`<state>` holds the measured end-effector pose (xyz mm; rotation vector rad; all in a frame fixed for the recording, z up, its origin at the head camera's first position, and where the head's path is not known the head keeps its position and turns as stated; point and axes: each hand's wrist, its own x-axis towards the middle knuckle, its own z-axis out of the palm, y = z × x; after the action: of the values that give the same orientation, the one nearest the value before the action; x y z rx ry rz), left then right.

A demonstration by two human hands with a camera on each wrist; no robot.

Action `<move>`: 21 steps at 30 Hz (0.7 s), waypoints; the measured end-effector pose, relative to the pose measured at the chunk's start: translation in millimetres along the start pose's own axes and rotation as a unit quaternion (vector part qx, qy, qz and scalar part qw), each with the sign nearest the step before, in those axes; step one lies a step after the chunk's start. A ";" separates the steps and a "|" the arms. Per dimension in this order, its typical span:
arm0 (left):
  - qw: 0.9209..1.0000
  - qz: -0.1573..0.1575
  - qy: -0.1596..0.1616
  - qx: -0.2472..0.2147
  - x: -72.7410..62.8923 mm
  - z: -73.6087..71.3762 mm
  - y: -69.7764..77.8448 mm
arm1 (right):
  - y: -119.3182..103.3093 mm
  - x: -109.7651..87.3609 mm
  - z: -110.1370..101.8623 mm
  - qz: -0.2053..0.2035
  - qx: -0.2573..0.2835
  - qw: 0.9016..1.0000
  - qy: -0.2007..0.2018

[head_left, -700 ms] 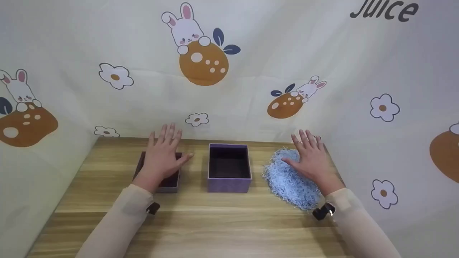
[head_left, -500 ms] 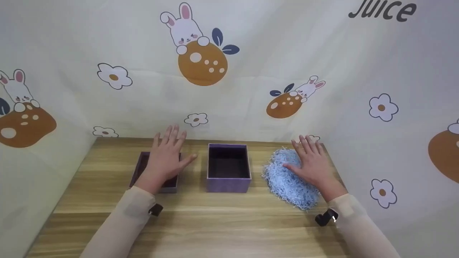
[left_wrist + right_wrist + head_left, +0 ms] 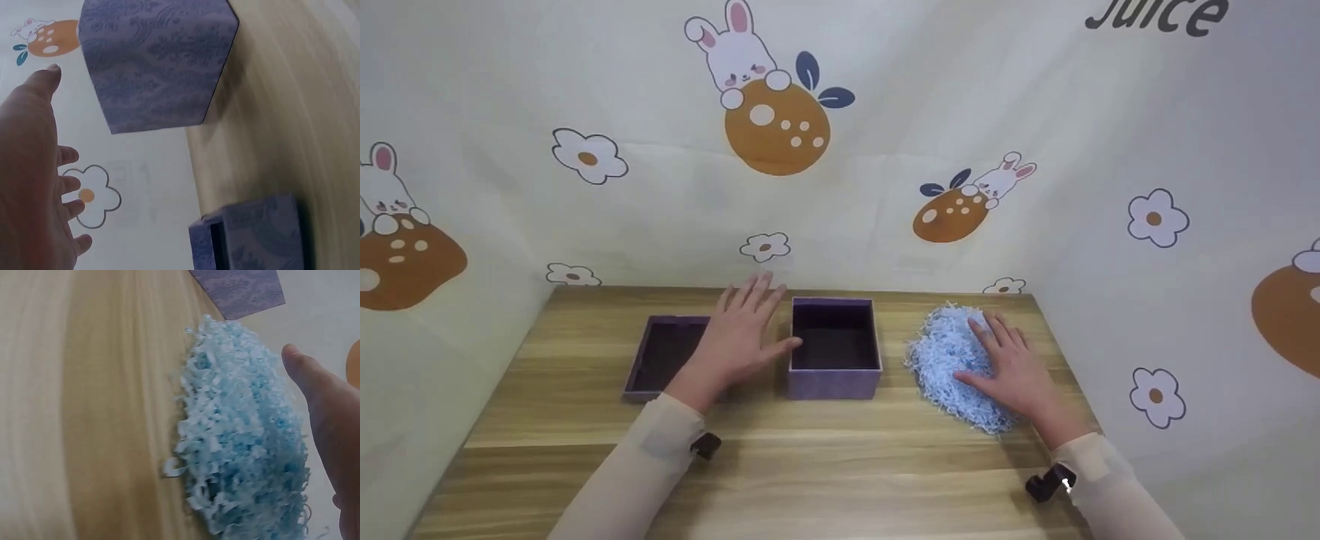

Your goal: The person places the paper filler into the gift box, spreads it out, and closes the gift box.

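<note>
My left hand (image 3: pixel 739 334), fingers spread and straight, hovers between a shallow purple box lid (image 3: pixel 664 356) and a deeper purple box (image 3: pixel 834 384). Its thumb overlaps the box's left rim in the head view, and its forearm covers part of the lid. In the left wrist view the patterned side of the box (image 3: pixel 160 67) rises beside the thumb. Over the right side of a heap of light blue shredded paper (image 3: pixel 949 360) is my right hand (image 3: pixel 1018 371), fingers extended and holding nothing. The right wrist view shows its thumb beside the shredded paper (image 3: pixel 242 433).
The lid and box stand open side up on a wood-grain table (image 3: pixel 810 480). A pale cloth backdrop (image 3: pixel 660 210) printed with rabbits, oranges and flowers closes off the back and both sides. Each wrist carries a small black camera.
My left hand has moved right, from over the lid toward the box, uncovering more of the lid. My right hand has come slightly nearer and lower over the shredded paper.
</note>
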<state>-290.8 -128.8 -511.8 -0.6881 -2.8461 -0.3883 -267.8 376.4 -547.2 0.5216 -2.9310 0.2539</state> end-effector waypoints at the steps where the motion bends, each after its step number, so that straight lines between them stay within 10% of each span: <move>1: 1.000 0.007 -0.002 -0.007 0.9 2.0 1.7 | -0.2 -1.9 2.1 0.001 0.006 1.000 -0.003; 21: 0.983 0.023 -0.060 -0.170 6.3 28.4 8.7 | 1.1 -14.2 41.7 0.000 0.153 0.988 0.012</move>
<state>-295.6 -110.3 -535.4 -0.8628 -2.8983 -0.8683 -260.1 374.0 -590.5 0.5523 -2.8819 0.7120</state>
